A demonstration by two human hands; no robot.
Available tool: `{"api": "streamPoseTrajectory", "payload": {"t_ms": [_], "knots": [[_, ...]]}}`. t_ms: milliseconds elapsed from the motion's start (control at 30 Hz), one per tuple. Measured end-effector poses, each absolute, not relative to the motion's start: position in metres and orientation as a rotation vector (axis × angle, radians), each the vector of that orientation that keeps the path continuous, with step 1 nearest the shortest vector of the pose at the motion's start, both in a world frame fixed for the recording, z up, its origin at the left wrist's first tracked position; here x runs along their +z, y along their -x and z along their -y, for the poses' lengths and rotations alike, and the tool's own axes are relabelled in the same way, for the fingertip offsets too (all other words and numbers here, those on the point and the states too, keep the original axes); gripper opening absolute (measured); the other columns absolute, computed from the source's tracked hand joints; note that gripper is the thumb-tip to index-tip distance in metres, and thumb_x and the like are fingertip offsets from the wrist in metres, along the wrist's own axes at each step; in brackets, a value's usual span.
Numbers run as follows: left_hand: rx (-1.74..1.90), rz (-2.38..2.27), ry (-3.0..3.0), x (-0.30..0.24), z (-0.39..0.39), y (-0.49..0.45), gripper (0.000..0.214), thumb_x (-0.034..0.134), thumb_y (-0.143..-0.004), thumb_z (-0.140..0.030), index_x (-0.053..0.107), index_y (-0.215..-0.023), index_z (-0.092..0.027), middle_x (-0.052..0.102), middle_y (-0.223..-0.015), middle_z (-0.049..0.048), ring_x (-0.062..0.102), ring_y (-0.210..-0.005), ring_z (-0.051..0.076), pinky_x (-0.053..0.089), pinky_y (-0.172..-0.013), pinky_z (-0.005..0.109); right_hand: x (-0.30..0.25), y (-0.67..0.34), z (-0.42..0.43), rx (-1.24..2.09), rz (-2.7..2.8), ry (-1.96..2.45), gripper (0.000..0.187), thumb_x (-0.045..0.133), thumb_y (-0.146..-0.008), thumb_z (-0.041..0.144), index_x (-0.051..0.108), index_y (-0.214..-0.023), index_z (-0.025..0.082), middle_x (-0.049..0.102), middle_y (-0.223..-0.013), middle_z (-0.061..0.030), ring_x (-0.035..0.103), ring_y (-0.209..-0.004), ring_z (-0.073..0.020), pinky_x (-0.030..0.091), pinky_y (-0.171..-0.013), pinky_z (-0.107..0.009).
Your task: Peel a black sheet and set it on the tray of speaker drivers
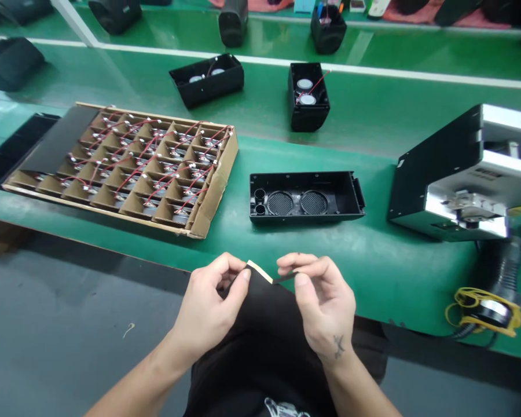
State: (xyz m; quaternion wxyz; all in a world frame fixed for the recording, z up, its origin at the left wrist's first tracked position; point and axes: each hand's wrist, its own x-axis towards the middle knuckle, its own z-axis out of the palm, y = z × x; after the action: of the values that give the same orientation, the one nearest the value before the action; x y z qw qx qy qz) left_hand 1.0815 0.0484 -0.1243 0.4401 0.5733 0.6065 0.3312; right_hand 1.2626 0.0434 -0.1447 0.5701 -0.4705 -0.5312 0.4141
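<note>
Both hands meet just below the near edge of the green bench [373,272] — the left hand [208,307] pinches a small pale-backed strip [260,271] between thumb and forefinger, and the right hand [323,301] pinches its dark free end. Beyond them lies an open black speaker shell [306,197] — a cardboard tray [125,165] of wired parts sits to its left.

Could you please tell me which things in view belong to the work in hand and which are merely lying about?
In hand:
left hand and right hand, pinching a small strip
open black housing, nearest on the bench

Lying about:
cardboard tray of wired parts
two black housings on the belt
metal machine
yellow bands
</note>
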Motion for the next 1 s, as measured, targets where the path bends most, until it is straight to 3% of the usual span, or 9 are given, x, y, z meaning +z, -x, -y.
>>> {"api": "streamPoseTrajectory", "payload": {"t_ms": [267, 433, 567, 700, 767, 900, 1000], "knots": [[0.782, -1.423, -1.268, -0.134, -0.059, -1.081, 0.025, 0.063, -0.095, -0.039, 0.062, -0.079, -0.021, 0.061, -0.065, -0.0029, 0.057, -0.056, 0.011, 0.044, -0.05, 0.019, -0.143, -1.278, -0.054, 1.208, 1.32, 0.89, 0.008, 0.061, -0.101, 0.017, 0.061, -0.101, 0.025, 0.073, -0.087, -0.0016, 0.065, -0.084, -0.0198, 0.053, -0.083, -0.039], [0.751, -1.371, -1.242, -0.135, -0.061, -1.08, 0.027, 0.064, -0.095, -0.042, 0.063, -0.08, -0.02, 0.06, -0.066, -0.0026, 0.054, -0.057, 0.011, 0.043, -0.052, 0.019, -0.142, -1.299, -0.055, 1.398, 1.459, 0.862, 0.02, 0.068, -0.1, 0.023, 0.069, -0.119, 0.028, 0.076, -0.107, -0.0047, 0.068, -0.097, -0.0224, 0.055, -0.086, -0.038], [0.717, -1.322, -1.222, -0.137, -0.063, -1.08, 0.028, 0.064, -0.095, -0.044, 0.065, -0.083, -0.019, 0.065, -0.071, -0.0001, 0.058, -0.063, 0.013, 0.046, -0.058, 0.021, -0.144, -1.311, -0.054, 1.496, 1.456, 0.903, 0.038, 0.06, -0.106, 0.021, 0.06, -0.141, 0.036, 0.075, -0.125, -0.0031, 0.07, -0.107, -0.0175, 0.055, -0.096, -0.034], [0.68, -1.274, -1.213, -0.139, -0.064, -1.081, 0.028, 0.063, -0.095, -0.044, 0.064, -0.084, -0.018, 0.068, -0.077, 0.0015, 0.061, -0.068, 0.014, 0.048, -0.063, 0.023, -0.147, -1.313, -0.057, 1.46, 1.493, 0.893, 0.053, 0.059, -0.104, 0.015, 0.052, -0.152, 0.037, 0.071, -0.133, -0.004, 0.069, -0.105, -0.0159, 0.057, -0.088, -0.031], [0.658, -1.255, -1.213, -0.139, -0.064, -1.082, 0.027, 0.063, -0.095, -0.043, 0.063, -0.084, -0.018, 0.068, -0.076, 0.0006, 0.06, -0.068, 0.014, 0.047, -0.063, 0.022, -0.148, -1.311, -0.059, 1.406, 1.518, 0.909, 0.054, 0.062, -0.102, 0.014, 0.055, -0.151, 0.035, 0.073, -0.13, -0.0044, 0.07, -0.105, -0.0171, 0.057, -0.088, -0.032], [0.612, -1.225, -1.225, -0.142, -0.065, -1.085, 0.026, 0.062, -0.095, -0.042, 0.062, -0.084, -0.018, 0.065, -0.075, -0.0011, 0.057, -0.067, 0.012, 0.044, -0.061, 0.021, -0.153, -1.306, -0.06, 1.335, 1.494, 0.906, 0.046, 0.066, -0.1, 0.014, 0.064, -0.142, 0.034, 0.079, -0.112, -0.0023, 0.071, -0.103, -0.0187, 0.052, -0.102, -0.039], [0.601, -1.23, -1.251, -0.145, -0.068, -1.087, 0.027, 0.062, -0.094, -0.042, 0.061, -0.082, -0.018, 0.061, -0.073, -0.0021, 0.053, -0.065, 0.012, 0.042, -0.06, 0.021, -0.158, -1.301, -0.057, 1.372, 1.434, 0.851, 0.038, 0.069, -0.101, 0.018, 0.068, -0.135, 0.035, 0.08, -0.098, 0.0002, 0.072, -0.094, -0.018, 0.055, -0.101, -0.039]]}}
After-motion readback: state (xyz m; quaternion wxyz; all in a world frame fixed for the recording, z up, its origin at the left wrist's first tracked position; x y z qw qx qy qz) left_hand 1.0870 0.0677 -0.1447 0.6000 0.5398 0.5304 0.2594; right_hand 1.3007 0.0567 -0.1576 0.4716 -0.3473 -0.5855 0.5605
